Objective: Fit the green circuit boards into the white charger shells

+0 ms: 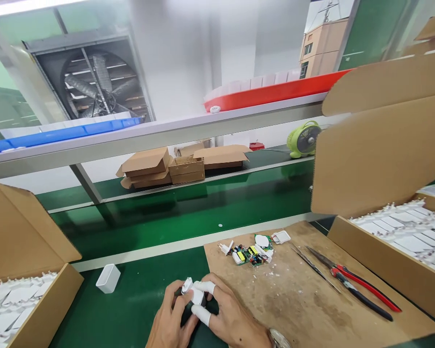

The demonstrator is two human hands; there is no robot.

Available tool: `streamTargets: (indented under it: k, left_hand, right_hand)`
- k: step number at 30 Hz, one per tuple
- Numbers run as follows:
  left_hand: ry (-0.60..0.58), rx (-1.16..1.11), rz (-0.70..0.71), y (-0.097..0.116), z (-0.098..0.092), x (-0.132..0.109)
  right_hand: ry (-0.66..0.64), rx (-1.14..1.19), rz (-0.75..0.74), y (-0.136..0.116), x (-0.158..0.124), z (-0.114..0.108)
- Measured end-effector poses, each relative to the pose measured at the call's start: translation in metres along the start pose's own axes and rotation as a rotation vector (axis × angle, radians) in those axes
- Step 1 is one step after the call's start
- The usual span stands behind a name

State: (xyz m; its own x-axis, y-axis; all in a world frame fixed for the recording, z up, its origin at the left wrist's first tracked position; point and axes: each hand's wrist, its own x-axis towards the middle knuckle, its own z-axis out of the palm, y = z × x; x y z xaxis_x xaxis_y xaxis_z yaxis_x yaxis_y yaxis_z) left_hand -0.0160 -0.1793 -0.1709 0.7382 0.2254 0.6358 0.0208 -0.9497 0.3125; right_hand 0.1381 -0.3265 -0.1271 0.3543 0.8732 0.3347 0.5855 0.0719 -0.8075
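Observation:
Close to the bench's near edge, both hands meet around a small white plastic part (pixel 196 296), perhaps a charger piece; its exact kind is hard to make out. My left hand (pixel 176 314) grips it from the left with bent fingers. From the right, my right hand (pixel 226 309) pinches it, white covers on the thumb and a finger. Left of the hands, a white open-ended plastic casing (pixel 108 279) lies on the green surface. Beyond them are several circuit boards (pixel 253 253) with yellow components, beside a white plug piece (pixel 226 248).
Tweezers (pixel 315 268) and red-and-black long-nose pliers (pixel 351 282) lie on a brown sheet (pixel 293 309). Cardboard boxes of white parts flank the bench, one left (pixel 54 299) and one right (pixel 384 256). A green conveyor belt (pixel 188 212) runs behind, under a shelf (pixel 166 133).

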Motion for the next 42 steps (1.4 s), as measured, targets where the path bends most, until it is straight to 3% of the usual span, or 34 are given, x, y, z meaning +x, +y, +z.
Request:
streamTargets:
  k: [3, 7, 15, 17, 22, 26, 31, 38, 42]
  left_hand:
    - [0.045, 0.065, 0.068, 0.002, -0.005, 0.005]
    - [0.085, 0.121, 0.052, 0.005, -0.004, 0.007]
    - [0.087, -0.13, -0.016, -0.004, 0.005, 0.01]
    - [0.048, -0.173, -0.124, -0.016, -0.002, 0.021]
    - [0.036, -0.37, -0.565, -0.055, -0.034, 0.051]
    - [-0.002, -0.416, -0.629, -0.072, -0.048, 0.054]
    - [-0.094, -0.483, -0.595, -0.063, -0.024, 0.058]
    - [-0.177, -0.554, -0.447, -0.043, 0.03, 0.098]
    - [-0.191, -0.542, -0.397, -0.036, 0.043, 0.101]
  right_hand:
    - [0.04, 0.013, 0.023, -0.001, 0.001, 0.003]
    - [0.048, 0.031, -0.004, -0.003, 0.003, -0.001]
    - [0.047, -0.015, 0.011, 0.005, -0.001, 0.002]
    - [0.035, -0.089, -0.002, 0.011, -0.007, 0.007]
    - [0.025, -0.325, -0.157, 0.015, -0.017, 0.002]
    - [-0.03, -0.37, -0.202, 0.007, -0.017, -0.007]
    - [-0.152, -0.485, -0.181, 0.018, -0.013, 0.003]
    - [-0.239, -0.574, -0.193, 0.057, -0.003, 0.02]
    - [-0.259, -0.594, -0.187, 0.062, -0.001, 0.02]
